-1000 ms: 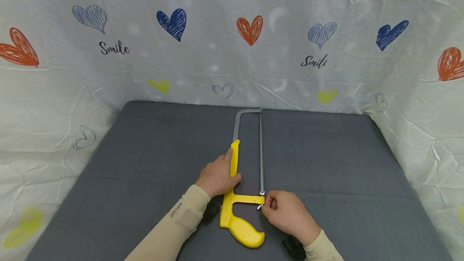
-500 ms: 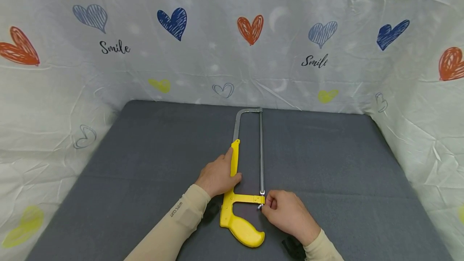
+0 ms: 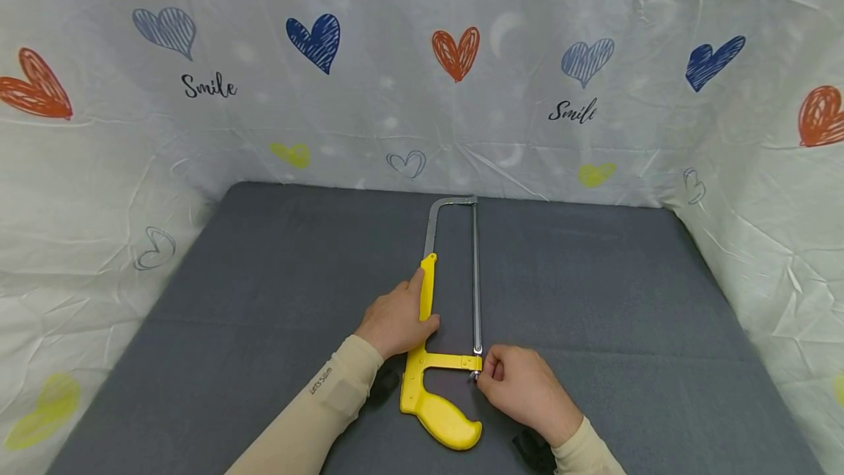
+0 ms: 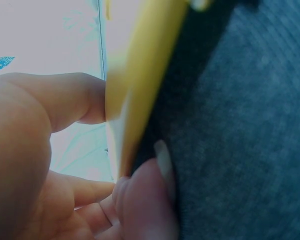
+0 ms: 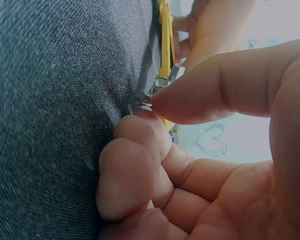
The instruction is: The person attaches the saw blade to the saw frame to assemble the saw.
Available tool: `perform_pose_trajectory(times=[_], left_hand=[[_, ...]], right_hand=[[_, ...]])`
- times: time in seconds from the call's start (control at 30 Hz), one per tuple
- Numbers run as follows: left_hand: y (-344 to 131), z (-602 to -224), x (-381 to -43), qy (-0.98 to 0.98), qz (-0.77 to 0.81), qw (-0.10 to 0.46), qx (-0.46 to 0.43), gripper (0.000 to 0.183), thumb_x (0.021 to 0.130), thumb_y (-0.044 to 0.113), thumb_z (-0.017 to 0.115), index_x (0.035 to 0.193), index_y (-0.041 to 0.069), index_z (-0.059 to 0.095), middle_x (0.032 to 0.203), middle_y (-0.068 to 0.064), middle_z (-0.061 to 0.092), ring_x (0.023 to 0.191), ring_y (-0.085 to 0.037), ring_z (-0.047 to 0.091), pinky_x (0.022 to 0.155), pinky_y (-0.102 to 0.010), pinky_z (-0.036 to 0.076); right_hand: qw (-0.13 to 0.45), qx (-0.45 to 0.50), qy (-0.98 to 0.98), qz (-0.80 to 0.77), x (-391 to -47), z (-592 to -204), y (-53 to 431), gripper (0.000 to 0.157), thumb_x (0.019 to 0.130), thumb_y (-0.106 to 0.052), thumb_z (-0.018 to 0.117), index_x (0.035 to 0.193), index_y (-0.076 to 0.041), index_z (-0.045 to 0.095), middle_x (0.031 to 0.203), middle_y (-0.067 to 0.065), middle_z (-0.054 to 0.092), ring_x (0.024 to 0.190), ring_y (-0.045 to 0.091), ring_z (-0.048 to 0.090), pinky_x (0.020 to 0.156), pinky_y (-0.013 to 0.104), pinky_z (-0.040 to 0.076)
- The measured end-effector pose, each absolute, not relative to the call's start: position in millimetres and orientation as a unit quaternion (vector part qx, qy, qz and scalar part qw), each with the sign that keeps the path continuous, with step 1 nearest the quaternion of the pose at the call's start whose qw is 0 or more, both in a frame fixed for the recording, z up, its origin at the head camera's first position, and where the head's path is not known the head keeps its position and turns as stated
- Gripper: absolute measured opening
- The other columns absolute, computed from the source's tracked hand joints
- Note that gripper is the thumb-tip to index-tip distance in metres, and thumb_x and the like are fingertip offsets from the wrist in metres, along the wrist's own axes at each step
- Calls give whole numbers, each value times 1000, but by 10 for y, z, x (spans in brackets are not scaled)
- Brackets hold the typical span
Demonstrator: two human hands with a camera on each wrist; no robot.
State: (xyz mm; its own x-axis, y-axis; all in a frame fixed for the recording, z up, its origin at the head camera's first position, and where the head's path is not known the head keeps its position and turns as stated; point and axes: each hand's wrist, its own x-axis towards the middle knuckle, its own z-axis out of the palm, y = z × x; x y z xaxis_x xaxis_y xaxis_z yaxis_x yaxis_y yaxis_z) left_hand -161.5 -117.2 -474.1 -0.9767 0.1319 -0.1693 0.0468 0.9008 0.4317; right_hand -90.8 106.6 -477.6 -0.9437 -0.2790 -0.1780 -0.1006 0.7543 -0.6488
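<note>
A hacksaw (image 3: 448, 421) with a yellow handle and a grey metal bow lies flat, its handle toward me. My left hand (image 3: 395, 319) grips the yellow part of its frame, thumb on the inner side. In the left wrist view, the thumb and fingers hold both sides of the yellow frame (image 4: 140, 75). The blade (image 3: 476, 277) runs straight along the right side of the saw. At its near end, my right hand (image 3: 524, 387) pinches a small metal wing nut (image 5: 144, 98) between thumb and index finger. The other right fingers are curled beside the cloth.
A dark grey cloth (image 3: 297, 255) covers the table under the saw. White curtains (image 3: 409, 116) printed with hearts and the word "Smile" hang behind it and at both sides. Dark objects (image 3: 534, 450) sit beneath both wrists.
The wing nut at the right fingertips has turned slightly. Both hands and the hacksaw have otherwise stayed almost in place.
</note>
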Motion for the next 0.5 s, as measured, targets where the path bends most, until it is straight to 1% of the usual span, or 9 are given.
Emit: perform_pose_trajectory(times=[0.13,0.3,0.43,0.5], left_hand=[[-1171,-4732,-1614,970,217,95,50,88,89,39,68,160,8,27,141,-19,57,98,-32,67,90,-48,55],[-1169,-4727,-1613,970,220,96,50,88,89,40,68,160,8,26,142,-19,56,101,-34,67,91,-49,55],[-1173,-4728,-1614,969,220,96,50,88,89,40,68,160,8,26,142,-19,57,98,-33,67,89,-49,55],[-1173,-4727,-1614,969,221,96,49,88,89,39,68,160,8,26,141,-19,57,95,-32,67,88,-48,55]], right_hand=[[123,-109,929,-331,-903,-4781,1065,14,84,-17,70,72,-20,62,56,-8,50,45,8,43,43,25,35],[132,-109,928,-332,-902,-4778,1065,15,86,-20,69,72,-21,62,55,-8,49,44,8,42,43,26,35],[140,-100,927,-333,-895,-4766,1053,15,85,-24,68,71,-22,61,55,-8,49,44,10,41,42,27,33],[148,-90,926,-335,-895,-4757,1044,17,84,-29,68,70,-23,61,54,-9,47,43,10,40,42,27,32]])
